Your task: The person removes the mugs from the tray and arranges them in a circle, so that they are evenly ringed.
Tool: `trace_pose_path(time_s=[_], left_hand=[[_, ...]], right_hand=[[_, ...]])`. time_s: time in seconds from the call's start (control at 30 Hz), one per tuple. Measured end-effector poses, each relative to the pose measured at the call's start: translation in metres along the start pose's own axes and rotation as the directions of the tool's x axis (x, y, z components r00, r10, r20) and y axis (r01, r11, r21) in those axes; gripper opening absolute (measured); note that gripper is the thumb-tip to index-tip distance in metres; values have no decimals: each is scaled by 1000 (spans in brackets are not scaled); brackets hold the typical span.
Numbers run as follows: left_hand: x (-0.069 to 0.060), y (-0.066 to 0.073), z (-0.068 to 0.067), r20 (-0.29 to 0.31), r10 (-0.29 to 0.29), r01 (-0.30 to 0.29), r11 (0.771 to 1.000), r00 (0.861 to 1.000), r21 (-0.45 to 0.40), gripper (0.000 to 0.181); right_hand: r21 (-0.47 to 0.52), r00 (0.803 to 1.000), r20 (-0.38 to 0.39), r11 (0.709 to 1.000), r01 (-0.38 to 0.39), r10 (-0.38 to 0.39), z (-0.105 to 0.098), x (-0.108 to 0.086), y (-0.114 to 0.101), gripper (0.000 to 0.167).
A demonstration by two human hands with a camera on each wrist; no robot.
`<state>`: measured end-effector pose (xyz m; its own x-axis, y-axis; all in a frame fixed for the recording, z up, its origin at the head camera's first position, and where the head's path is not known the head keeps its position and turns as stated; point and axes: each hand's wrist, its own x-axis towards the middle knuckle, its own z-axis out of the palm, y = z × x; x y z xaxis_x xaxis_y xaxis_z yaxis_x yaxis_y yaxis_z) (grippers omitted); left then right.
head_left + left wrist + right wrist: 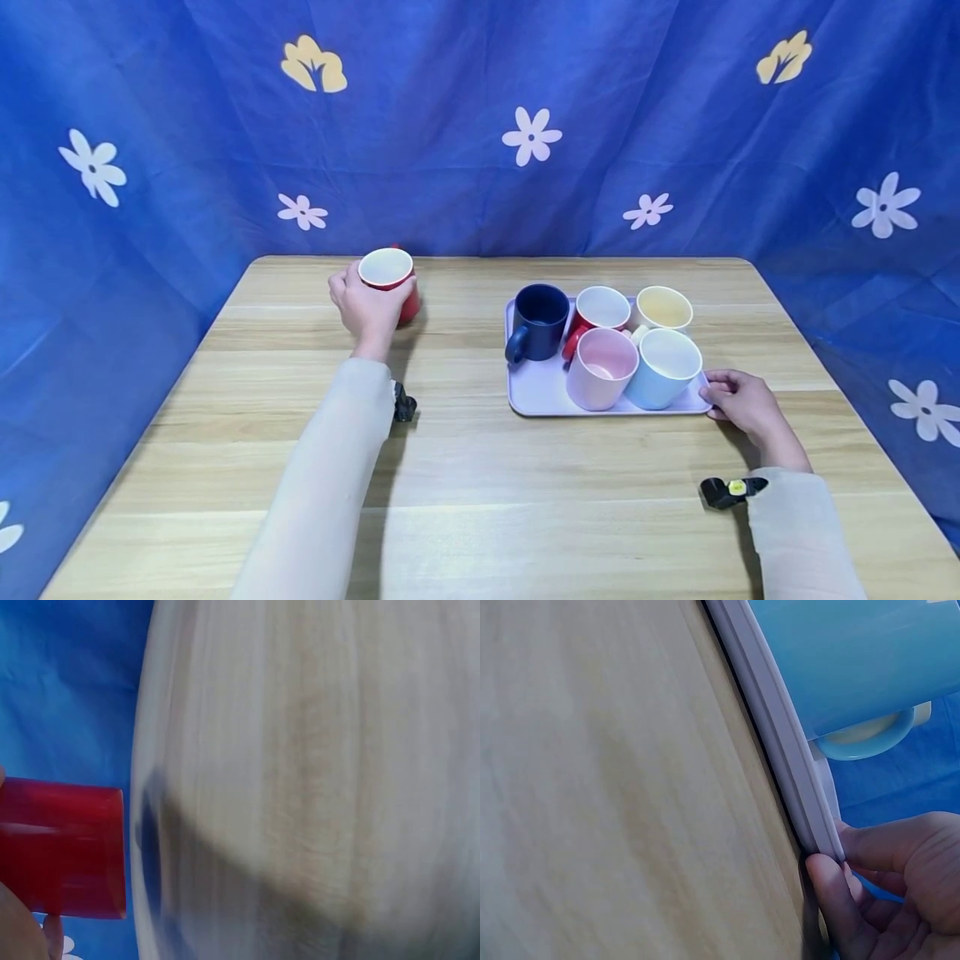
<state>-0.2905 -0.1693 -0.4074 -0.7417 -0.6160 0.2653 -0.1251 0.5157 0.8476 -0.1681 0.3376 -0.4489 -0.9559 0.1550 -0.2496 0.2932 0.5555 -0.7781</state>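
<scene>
My left hand (370,307) grips a red mug (409,307) with a white inside, near the table's back left. In the left wrist view, the base of that red mug (67,847) appears raised off the tabletop, with a shadow beside it. At the right, my right hand (746,408) pinches the front right corner of a lilac tray (540,400). Thumb and fingers close on the tray rim (799,750) in the right wrist view. On the tray stand a navy mug (540,333), a second red mug (600,308), a cream mug (663,308), a pink mug (600,375) and a light blue mug (660,379).
The wooden table (465,500) has its back edge against a blue flowered curtain (450,100), which also hangs along both sides. A stretch of tabletop separates the held mug from the tray. The navy mug's handle (516,343) points toward the tray's left edge.
</scene>
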Motion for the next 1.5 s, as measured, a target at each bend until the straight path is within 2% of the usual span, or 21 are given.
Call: trace_pose_path(time_s=[0.37,0.67,1.03,1.3,1.5], left_hand=[[3,-6,-1,8,-11,10,1000,1000,12,77],[0,-10,0,29,-26,25,999,999,33,80],[-4,-11,0,48,-49,48,999,998,16,84],[-9,-13,-3,56,-52,54,998,997,-29,97],[-13,-9,-8,29,-38,42,992,999,-121,97]], right_hand=[[-10,1000,8,1000,7,-7,0,2,-1,41],[3,1000,13,1000,10,-10,0,2,-2,42],[-1,1000,13,1000,14,-14,-2,2,-1,42],[-6,1000,16,1000,25,-25,-2,0,0,42],[-2,999,19,1000,28,-28,-3,0,3,43]])
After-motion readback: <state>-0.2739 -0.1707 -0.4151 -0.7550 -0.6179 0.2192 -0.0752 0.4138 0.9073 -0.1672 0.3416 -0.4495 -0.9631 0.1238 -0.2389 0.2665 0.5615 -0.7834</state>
